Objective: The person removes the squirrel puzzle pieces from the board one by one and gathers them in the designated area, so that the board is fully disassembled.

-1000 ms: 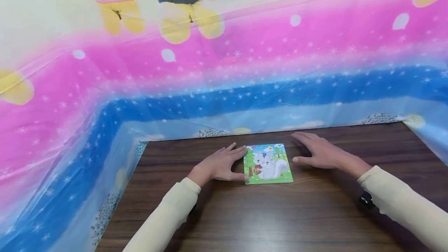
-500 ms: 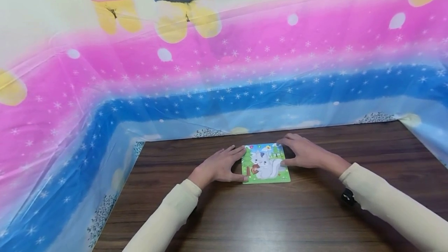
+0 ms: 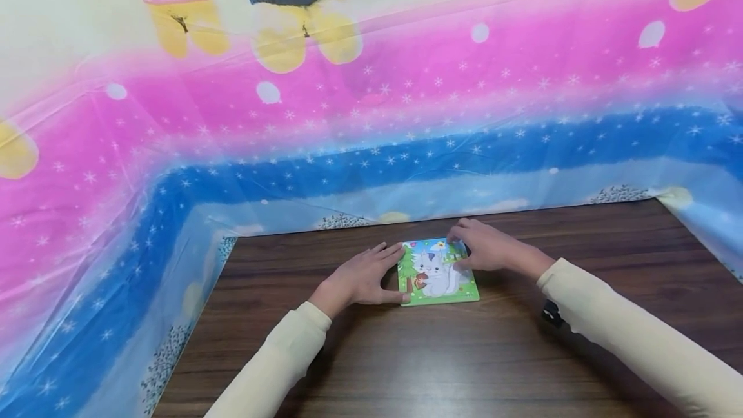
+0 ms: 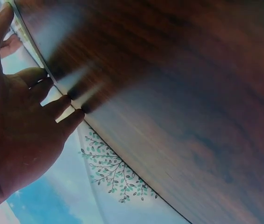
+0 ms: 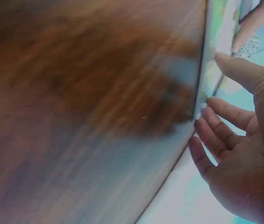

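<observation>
A square picture board (image 3: 438,286) with a grey-white cartoon squirrel, green trees and a blue sky lies flat on the brown wooden table (image 3: 371,353). My left hand (image 3: 361,276) rests at its left side, fingers stretched, with the thumb at the lower left corner and fingertips at the upper left one. My right hand (image 3: 493,247) reaches over the upper right part, thumb on the squirrel's tail and fingertips by the top edge. In the right wrist view the right thumb (image 5: 239,70) lies over the board's face (image 5: 218,28), the other fingers lightly bent along its edge.
A printed cloth (image 3: 348,166) in pink, blue and cream hangs behind the table and along its left side. Its lower edge meets the tabletop's back edge just beyond the board. A dark device (image 3: 551,313) shows under the right sleeve (image 3: 615,321).
My right hand has come in from the right, from beside the board to over its upper right part. The left hand keeps its place at the left edge.
</observation>
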`<state>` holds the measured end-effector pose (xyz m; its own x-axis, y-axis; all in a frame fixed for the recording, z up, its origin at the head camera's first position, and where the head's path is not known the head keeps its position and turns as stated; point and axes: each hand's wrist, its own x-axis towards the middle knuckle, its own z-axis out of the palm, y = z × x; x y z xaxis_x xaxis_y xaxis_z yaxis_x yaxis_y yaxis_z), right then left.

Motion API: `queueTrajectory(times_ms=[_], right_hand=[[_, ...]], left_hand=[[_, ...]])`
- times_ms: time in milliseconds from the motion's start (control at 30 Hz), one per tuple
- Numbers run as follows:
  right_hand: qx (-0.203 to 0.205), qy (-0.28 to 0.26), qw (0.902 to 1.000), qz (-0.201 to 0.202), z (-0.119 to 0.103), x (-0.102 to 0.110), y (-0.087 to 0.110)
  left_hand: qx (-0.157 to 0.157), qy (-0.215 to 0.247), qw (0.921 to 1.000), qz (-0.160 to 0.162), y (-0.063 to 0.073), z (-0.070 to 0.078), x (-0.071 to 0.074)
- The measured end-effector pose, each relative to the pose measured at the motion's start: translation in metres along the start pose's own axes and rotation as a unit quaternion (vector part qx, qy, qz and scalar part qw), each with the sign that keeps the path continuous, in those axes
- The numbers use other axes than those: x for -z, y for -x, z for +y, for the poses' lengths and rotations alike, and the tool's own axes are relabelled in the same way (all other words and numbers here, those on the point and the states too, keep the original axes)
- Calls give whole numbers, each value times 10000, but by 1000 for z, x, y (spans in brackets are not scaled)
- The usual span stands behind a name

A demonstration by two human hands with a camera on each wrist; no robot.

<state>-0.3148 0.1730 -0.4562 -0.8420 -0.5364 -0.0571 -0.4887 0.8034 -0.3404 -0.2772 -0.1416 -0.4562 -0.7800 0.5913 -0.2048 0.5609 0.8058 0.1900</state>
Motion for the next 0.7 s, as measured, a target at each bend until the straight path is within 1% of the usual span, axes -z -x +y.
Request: queueTrajectory(times_ms=[267, 367, 567, 700], right_hand=[[-230, 23, 9989, -415, -8, 11, -10], [-278, 48, 9984, -493, -8, 12, -13], [-377, 163, 9978, -517, -12, 16, -21], [-385, 83, 9967, -709, -14, 18, -25]], left_hand=[[-6, 23, 10000, 73, 1, 0, -1], [-5, 30, 10000, 52, 0, 0, -1], [-24, 36, 10000, 61, -1, 2, 3], [-19, 89, 10000, 18, 1, 3, 3]])
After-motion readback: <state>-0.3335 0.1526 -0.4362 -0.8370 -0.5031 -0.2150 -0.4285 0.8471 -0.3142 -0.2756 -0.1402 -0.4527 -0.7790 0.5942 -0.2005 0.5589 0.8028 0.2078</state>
